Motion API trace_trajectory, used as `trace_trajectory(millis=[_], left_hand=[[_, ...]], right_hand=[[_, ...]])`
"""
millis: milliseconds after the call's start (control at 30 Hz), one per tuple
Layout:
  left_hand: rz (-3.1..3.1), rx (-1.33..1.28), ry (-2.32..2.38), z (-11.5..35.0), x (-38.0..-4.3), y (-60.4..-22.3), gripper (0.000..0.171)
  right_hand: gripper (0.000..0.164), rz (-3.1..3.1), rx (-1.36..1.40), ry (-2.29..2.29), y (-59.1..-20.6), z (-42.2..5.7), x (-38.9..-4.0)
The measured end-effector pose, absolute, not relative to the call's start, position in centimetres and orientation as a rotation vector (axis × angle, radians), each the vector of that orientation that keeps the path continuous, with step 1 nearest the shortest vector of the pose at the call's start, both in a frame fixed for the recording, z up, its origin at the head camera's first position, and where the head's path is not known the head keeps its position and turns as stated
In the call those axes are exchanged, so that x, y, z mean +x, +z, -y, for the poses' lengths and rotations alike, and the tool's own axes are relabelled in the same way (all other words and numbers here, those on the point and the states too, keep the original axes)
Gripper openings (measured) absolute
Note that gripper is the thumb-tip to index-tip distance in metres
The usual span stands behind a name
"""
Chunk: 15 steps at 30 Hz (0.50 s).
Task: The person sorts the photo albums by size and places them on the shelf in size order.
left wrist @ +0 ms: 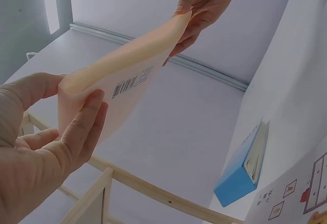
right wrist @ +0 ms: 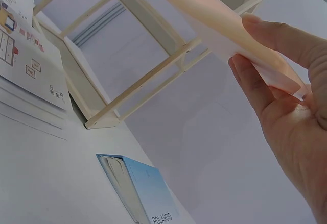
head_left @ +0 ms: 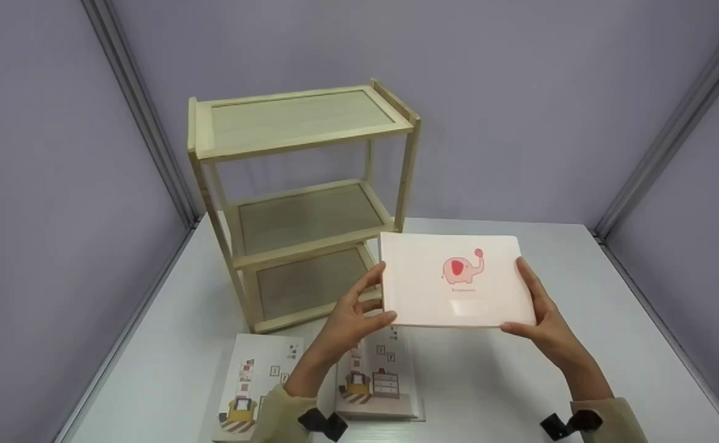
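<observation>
Both hands hold up a thin pale-pink book with a pink elephant on its cover. My left hand grips its left edge, thumb at the lower front corner. My right hand pinches the right edge, thumb at the bottom corner. The left wrist view shows a barcode on the underside of the book and cream page edges, with my left hand around the near end. In the right wrist view, my right hand's thumb lies over the book and the fingers under it.
A three-tier wooden shelf stands back left on the white table. In front lie white illustrated books, one at left, others stacked beside it. A blue Polaroid album stands on the table, hidden in the head view.
</observation>
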<state>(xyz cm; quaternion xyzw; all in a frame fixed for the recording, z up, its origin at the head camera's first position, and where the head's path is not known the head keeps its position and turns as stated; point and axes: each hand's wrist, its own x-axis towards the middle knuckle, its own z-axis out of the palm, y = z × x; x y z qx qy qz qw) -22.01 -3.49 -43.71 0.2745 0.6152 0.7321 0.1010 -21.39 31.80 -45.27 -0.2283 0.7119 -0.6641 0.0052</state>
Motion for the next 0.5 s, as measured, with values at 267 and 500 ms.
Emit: trace_trajectory(millis=[267, 500], left_hand=[[-1.836, 0.816, 2.181, 3.8, -21.9, -43.1, 0.076], [-1.827, 0.856, 2.223, 4.0, -21.9, -42.7, 0.077]], right_hand=[[0.105, -2.239, -0.758, -2.102, -44.6, -31.3, -21.3], [0.106, -2.298, -0.728, -2.095, -44.1, -30.8, -21.3]])
